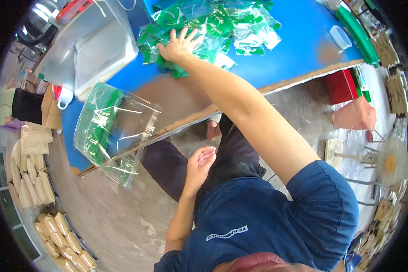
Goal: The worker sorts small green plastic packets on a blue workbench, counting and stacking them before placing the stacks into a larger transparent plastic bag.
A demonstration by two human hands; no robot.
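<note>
My right hand [179,47] reaches across to the far side of the blue table [276,68]. Its fingers are spread flat on a heap of clear and green plastic packets [213,27]. My left hand [200,165] hangs over my lap, short of the table's near edge. Its fingers curve loosely with the palm partly showing, and I see nothing held. Left of it, a large transparent plastic bag [140,129] with green material [102,122] inside lies partly over the table's edge.
A translucent plastic bin [102,59] stands on the table's left, with a white cup [64,97] beside it. A small clear tub [340,37] sits at the far right. Brown packages [61,235] are stacked on the floor at left; a fan [391,164] stands at right.
</note>
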